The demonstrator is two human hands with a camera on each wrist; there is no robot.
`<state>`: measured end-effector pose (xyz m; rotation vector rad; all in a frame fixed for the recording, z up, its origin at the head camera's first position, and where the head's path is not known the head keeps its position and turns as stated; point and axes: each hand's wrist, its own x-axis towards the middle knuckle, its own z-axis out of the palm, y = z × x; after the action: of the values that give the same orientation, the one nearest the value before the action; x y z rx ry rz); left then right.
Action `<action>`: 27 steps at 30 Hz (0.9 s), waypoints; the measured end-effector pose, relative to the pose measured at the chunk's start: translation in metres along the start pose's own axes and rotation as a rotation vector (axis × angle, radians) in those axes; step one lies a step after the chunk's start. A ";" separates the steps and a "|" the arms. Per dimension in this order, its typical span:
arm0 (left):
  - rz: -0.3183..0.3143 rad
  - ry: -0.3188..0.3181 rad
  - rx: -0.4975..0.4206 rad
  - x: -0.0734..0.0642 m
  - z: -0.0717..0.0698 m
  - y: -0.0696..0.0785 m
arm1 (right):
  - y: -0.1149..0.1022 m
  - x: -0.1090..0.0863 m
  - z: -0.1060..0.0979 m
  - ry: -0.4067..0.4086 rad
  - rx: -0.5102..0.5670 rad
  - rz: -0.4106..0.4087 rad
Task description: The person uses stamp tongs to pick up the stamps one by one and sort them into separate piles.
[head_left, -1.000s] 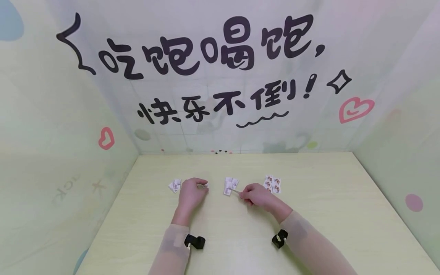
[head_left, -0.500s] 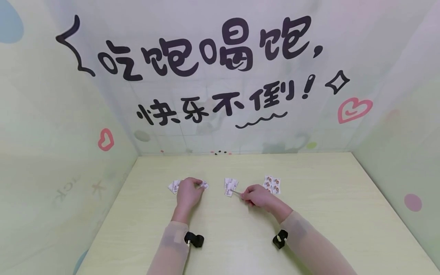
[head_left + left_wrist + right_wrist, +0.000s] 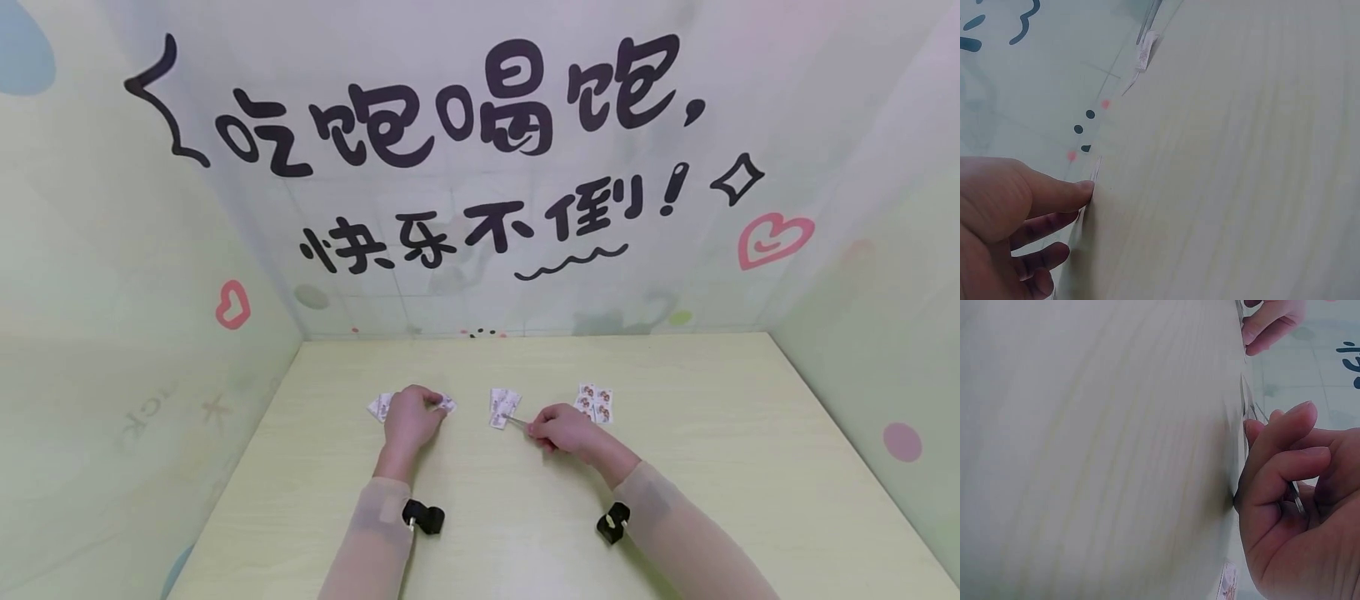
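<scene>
My left hand pinches a small white printed paper piece low over the table, thumb and index finger at its edge. In the left wrist view, that paper's edge rises past the thumb tip. My right hand grips slim metal tweezers, their tips right at the front slip of a middle group of white printed paper slips. Seen from the left wrist, the tweezers reach down to a slip. Curled fingers of the right hand hide most of the handle.
Partly behind the left hand lies another group of paper pieces. Sticker-like pieces with red figures lie behind the right hand. The pale wooden table meets a printed back wall and side walls.
My left hand has shifted slightly left and away, and the paper in it now lies flatter and shows more. The front middle slip has moved a little nearer with the tweezers' tips.
</scene>
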<state>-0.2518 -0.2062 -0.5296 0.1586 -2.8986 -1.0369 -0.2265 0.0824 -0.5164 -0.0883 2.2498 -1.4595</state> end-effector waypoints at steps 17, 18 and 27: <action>-0.001 -0.019 0.014 0.002 -0.003 0.002 | 0.002 -0.004 -0.003 0.003 -0.012 0.001; -0.001 -0.020 0.017 0.002 -0.003 0.002 | 0.002 -0.004 -0.003 0.003 -0.011 0.002; -0.012 -0.038 0.029 0.002 -0.003 0.000 | 0.004 -0.007 -0.004 0.002 -0.044 -0.001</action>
<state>-0.2535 -0.2084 -0.5277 0.1594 -2.9513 -1.0114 -0.2210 0.0895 -0.5167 -0.1016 2.2837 -1.4114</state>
